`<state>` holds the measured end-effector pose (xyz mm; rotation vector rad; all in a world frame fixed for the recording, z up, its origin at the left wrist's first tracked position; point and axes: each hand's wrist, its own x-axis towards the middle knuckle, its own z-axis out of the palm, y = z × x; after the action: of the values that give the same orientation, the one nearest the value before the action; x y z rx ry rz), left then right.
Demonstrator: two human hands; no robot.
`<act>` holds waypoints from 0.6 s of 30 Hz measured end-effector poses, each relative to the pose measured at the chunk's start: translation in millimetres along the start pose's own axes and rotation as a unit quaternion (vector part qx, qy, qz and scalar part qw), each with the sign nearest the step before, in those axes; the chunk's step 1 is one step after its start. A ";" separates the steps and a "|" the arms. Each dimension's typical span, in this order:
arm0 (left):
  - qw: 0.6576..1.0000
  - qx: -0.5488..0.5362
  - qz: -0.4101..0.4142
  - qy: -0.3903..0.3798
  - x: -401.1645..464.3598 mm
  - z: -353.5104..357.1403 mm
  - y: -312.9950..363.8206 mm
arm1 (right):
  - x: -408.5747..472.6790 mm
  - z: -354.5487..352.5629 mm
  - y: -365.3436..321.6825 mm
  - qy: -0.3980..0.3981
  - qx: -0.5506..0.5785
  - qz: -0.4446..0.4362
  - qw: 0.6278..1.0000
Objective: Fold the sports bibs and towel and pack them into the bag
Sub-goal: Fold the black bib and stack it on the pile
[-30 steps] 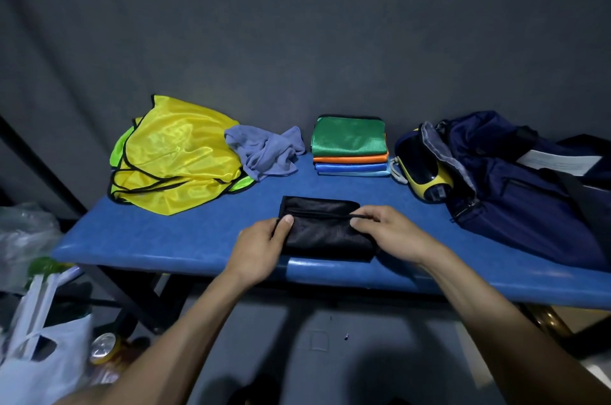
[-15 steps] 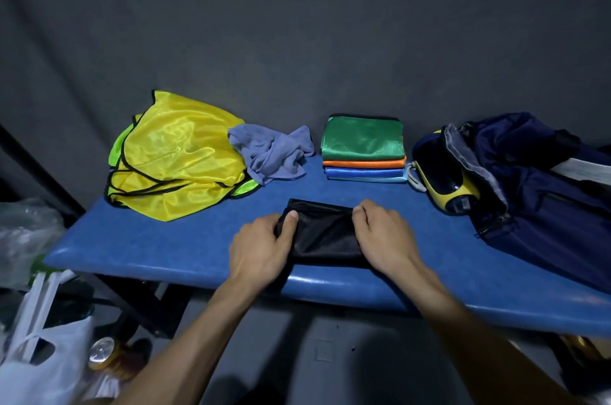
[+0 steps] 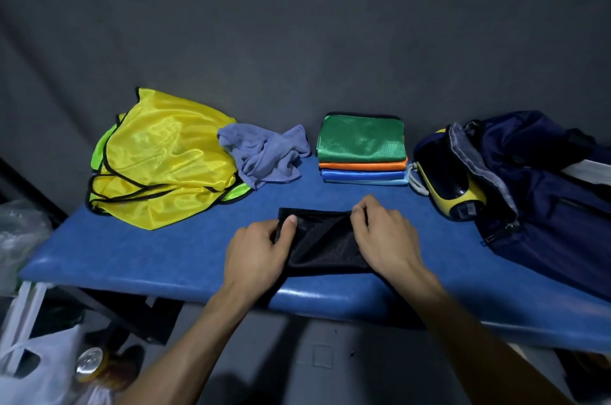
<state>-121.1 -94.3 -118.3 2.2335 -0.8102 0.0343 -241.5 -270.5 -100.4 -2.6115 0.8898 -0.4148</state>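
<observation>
- Blue padded bench top (image 3: 148, 259) runs across the head view, its near edge rounded and glossy; a black mesh bib (image 3: 322, 241), folded to a small rectangle, lies close to that near edge at centre, with bare blue surface open to its left and right.
- One left hand (image 3: 261, 249) grips the bib's left end, thumb laid on top of the mesh and fingers curled under or behind the fabric.
- One right hand (image 3: 383, 236) holds the bib's right end, fingers bent over its far right corner and the palm down on the cloth.
- Dark and finely netted, the black mesh bib shows a diagonal crease between the two hands; its far edge lies straight.
- At the far edge against the grey backdrop (image 3: 297, 24), a loose heap of yellow bibs (image 3: 162, 156) with black trim sits at left, a lime-green one showing beneath; how many are in the heap cannot be told.
- One crumpled grey-blue towel (image 3: 264, 153) touches the heap's right side.
- One stack of folded bibs (image 3: 362, 150) stands well behind the hands: green on top, then orange, then blue layers.
- One navy bag (image 3: 545, 193) lies at right, mouth gaping toward the stack, a yellow-and-black object (image 3: 453, 193) in its opening.
- Below the bench at left: white plastic bags (image 3: 36, 378) and one drink can (image 3: 88, 366).
</observation>
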 end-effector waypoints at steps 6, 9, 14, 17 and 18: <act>0.999 0.025 -0.047 0.002 -1.1 0.4 3.6 | 5.4 0.8 -1.2 -0.007 -0.015 -0.009 1.000; 0.995 0.086 -0.054 0.011 6.8 -6.9 4.2 | 4.6 3.6 -1.4 0.008 -0.028 -0.018 0.999; 0.996 0.032 0.038 -0.077 36.3 -29.5 -3.6 | 3.0 6.8 -0.9 0.024 -0.041 -0.022 0.999; 0.989 0.080 0.052 -0.112 45.7 -30.2 -4.5 | 3.2 8.9 -1.3 0.033 -0.053 -0.022 0.998; 0.986 0.099 0.054 -0.121 47.6 -29.7 -3.1 | 3.0 9.4 -1.3 0.033 -0.057 -0.024 0.998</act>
<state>-74.9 -98.8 -86.5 2.4086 -1.1005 -0.1102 -234.9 -269.3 -107.8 -2.7418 0.8992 -0.4777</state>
